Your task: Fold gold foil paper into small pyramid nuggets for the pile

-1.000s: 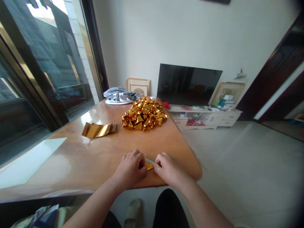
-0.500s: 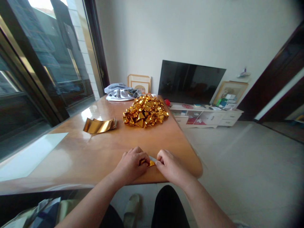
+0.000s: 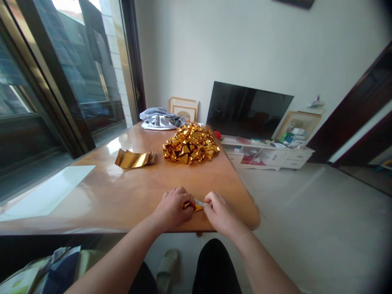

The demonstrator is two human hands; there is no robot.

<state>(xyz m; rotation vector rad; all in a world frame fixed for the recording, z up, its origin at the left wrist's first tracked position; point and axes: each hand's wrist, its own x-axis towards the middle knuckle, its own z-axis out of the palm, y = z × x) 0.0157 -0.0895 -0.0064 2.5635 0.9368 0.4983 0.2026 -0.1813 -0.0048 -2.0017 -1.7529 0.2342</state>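
Head view: my left hand (image 3: pixel 176 207) is curled narrow over the left part of a small gold-and-white foil piece (image 3: pixel 199 208), and my right hand (image 3: pixel 219 210) pinches its right end. The piece lies between them at the near side of the desk (image 3: pixel 137 200). Farther off sits a heap of folded gold shapes (image 3: pixel 191 147), with a stack of flat gold sheets (image 3: pixel 134 159) to its left.

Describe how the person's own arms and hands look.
The left hand and right hand are ungloved. Both forearms are bare, with no sleeves, watch or bracelet in view. Whether any rings are worn is too small to tell.
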